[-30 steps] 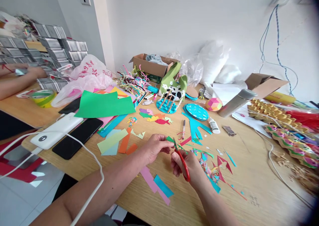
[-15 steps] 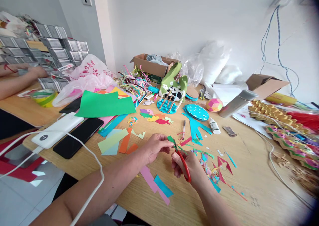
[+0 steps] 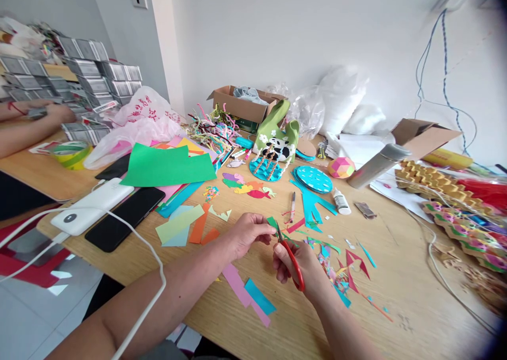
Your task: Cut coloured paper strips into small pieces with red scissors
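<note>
At the far left, two forearms of a co-worker [image 3: 27, 131] reach among stacked packs [image 3: 87, 69], too many and too blurred to count; then come one white plastic bag [image 3: 144, 125] with red print, one white power bank [image 3: 93, 208], one black phone [image 3: 124, 220] and one large green sheet [image 3: 168, 165] with a stepped edge, lying on other coloured sheets. Further right lie six coloured paper fish [image 3: 247, 185] in a loose cluster — purple, green, yellow, orange, red and pale green — and, nearer the person, one blue paper piece [image 3: 259, 296] beside overlapping purple ones. Past these stand one green bag [image 3: 294, 131] with a panda on it, one pen [image 3: 292, 206], one small white bottle [image 3: 341, 201], one faceted ball [image 3: 341, 167] and one grey flask [image 3: 378, 165]. In the middle, above the wooden table [image 3: 293, 323], the left hand [image 3: 250, 236] pinches one small green paper piece [image 3: 271, 221] between thumb and fingers; it looks flat and plain, mostly covered by the fingertips, so its full outline cannot be told. Right beside it, the right hand [image 3: 308, 265] is closed around the red handles of one pair of scissors [image 3: 293, 259], whose dark, slim blades point away from the person at the paper's right edge — how far they part is too small to tell.
</note>
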Available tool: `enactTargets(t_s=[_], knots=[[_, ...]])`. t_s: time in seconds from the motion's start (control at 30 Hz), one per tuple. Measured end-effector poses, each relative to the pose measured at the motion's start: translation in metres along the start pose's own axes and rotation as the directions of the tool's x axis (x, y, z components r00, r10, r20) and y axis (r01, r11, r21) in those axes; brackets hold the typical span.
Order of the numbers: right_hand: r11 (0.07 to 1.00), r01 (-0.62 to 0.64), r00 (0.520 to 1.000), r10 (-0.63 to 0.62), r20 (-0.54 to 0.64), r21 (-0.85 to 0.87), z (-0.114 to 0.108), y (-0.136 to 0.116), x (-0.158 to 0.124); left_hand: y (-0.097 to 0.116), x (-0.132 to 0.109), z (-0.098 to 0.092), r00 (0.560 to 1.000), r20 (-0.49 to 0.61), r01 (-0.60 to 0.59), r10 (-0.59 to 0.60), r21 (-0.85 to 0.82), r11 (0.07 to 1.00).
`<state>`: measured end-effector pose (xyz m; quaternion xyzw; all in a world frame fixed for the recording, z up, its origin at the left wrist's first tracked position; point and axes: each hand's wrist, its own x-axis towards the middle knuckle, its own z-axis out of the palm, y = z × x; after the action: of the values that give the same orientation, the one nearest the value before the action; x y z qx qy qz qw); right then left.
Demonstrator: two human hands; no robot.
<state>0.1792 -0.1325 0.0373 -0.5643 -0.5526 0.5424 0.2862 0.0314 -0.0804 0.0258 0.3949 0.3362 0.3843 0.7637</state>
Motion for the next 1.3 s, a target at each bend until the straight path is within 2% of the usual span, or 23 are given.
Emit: enactTargets(t_s=[0.43,0.63,0.97,1.3], knots=[[1.000,-0.009,1.000,0.009,0.022,0.005,-0.002,0.005,0.001,0.001,0.000,0.000,0.999,-0.033,0.003,-0.002,0.044,0.999],[0.999,-0.023,1.000,0.023,0.011,-0.022,-0.001,0.001,-0.001,0.000,0.001,-0.001,0.999,0.036,0.021,-0.023,0.054,0.998],[0.999,-0.014,1.000,0.014,-0.003,-0.035,0.000,-0.006,-0.003,0.001,0.000,0.000,0.999,0.039,0.000,-0.001,0.029,1.000],[0.999,-0.024,1.000,0.024,0.014,0.028,-0.001,0.003,0.000,0.005,-0.002,0.002,1.000,-0.016,0.022,-0.022,0.003,1.000]])
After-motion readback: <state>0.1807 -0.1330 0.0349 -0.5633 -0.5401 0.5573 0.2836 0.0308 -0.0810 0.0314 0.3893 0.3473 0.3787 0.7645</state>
